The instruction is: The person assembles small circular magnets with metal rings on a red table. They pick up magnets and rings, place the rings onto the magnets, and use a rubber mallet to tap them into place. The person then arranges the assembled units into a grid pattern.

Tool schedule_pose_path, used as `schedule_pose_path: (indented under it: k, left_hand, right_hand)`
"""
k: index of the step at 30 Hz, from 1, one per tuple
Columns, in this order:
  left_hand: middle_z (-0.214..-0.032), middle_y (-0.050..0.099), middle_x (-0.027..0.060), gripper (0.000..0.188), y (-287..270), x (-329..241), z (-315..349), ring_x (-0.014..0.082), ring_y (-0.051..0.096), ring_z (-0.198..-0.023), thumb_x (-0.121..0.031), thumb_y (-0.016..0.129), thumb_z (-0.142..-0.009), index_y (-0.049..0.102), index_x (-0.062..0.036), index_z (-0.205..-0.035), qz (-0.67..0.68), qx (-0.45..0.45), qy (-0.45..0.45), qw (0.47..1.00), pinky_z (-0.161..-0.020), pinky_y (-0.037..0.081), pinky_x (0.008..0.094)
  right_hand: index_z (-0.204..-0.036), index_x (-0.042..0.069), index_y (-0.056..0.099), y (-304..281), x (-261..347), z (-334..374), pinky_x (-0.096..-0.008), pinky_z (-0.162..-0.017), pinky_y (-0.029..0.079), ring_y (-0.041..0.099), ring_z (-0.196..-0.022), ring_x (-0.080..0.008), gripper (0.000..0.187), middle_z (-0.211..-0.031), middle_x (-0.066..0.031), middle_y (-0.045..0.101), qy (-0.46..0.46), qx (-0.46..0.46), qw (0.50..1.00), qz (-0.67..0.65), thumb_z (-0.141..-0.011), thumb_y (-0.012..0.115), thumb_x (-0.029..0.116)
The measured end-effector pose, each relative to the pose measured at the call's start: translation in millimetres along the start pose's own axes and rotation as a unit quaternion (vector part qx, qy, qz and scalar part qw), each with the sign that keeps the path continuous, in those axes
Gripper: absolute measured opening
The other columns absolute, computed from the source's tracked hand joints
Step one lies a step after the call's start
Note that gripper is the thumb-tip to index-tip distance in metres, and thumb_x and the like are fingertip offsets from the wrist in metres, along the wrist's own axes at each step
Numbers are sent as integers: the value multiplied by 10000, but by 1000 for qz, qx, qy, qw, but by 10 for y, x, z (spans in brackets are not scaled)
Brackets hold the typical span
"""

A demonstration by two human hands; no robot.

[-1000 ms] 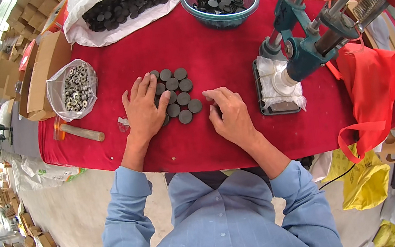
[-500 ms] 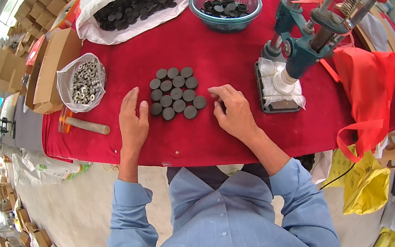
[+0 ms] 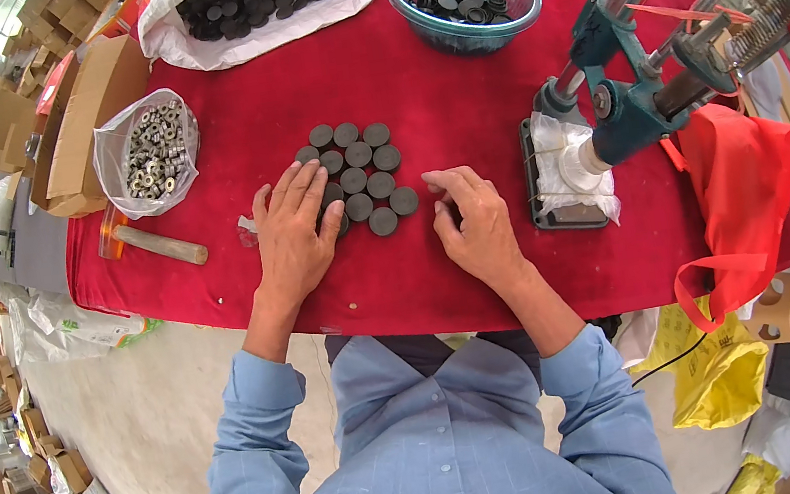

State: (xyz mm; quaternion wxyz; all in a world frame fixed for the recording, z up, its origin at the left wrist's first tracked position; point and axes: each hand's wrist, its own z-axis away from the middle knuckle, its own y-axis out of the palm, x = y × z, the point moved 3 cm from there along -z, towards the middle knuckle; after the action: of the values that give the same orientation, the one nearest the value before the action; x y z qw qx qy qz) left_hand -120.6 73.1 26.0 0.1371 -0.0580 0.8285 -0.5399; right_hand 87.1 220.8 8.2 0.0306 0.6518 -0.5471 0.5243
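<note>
Several flat black round discs (image 3: 353,181) lie in close rows on the red cloth in front of me. My left hand (image 3: 294,223) reaches over the left side of this group, its fingers stretched out and covering some of the discs. Whether the fingertips press on them I cannot tell. To the right of the group rests my right hand (image 3: 474,221), apart from the discs, with fingers loosely bent and the thumb away from them. Nothing shows in its grasp. A small clear scrap of plastic (image 3: 248,229) lies beside my left hand.
At the back are a white sack (image 3: 157,28) of black discs and a teal bowl (image 3: 525,21) of black parts. A bag of metal rings (image 3: 160,143), a hammer (image 3: 163,245) and a cardboard box (image 3: 91,133) stand left. A green hand press (image 3: 622,104) and red bag (image 3: 742,168) occupy the right.
My left hand has moved right, from beside the discs to over their left side. The right hand stays nearly in place. The whole view has shifted slightly.
</note>
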Motion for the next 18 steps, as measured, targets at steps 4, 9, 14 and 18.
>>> schedule_pose_path:
  k: [4, 9, 14, 18]
  left_hand:
    - [-1516, 636, 96, 462, -36, -90, -15, 310, 512, -1482, -257, 670, -1021, 671, -35, -1427, -23, 14, 25, 999, -1242, 291, 567]
    - [-1516, 633, 101, 463, -65, -126, -8, 312, 515, -1479, -212, 669, -998, 666, -27, -1423, -36, 26, 26, 999, -1248, 288, 570]
    - [-1475, 643, 128, 461, -108, 29, -37, 327, 573, -1390, -184, 690, -989, 664, -9, -1415, 66, -51, -36, 996, -1199, 361, 521]
    - [-1491, 635, 144, 480, -103, 151, -113, 341, 580, -1372, -184, 681, -1017, 639, -44, -1475, 56, -46, -32, 997, -1187, 391, 469]
  right_hand:
    - [-1229, 29, 686, -10, 29, 8, -452, -874, 524, 705, -972, -326, 400, -1072, -139, 709, 0, 9, 1000, 13, -838, 677, -53]
    - [-1223, 28, 689, 12, 20, -9, -451, -872, 521, 701, -984, -331, 396, -1079, -138, 708, -6, 8, 1000, 13, -835, 681, -53]
    - [-1221, 25, 688, -14, 29, -8, -448, -865, 517, 697, -992, -331, 392, -1082, -138, 708, 2, 7, 1000, 2, -836, 680, -52]
    - [-1223, 22, 688, -12, 20, -23, -446, -861, 514, 694, -992, -326, 394, -1079, -136, 707, -7, 13, 1000, 14, -836, 682, -49]
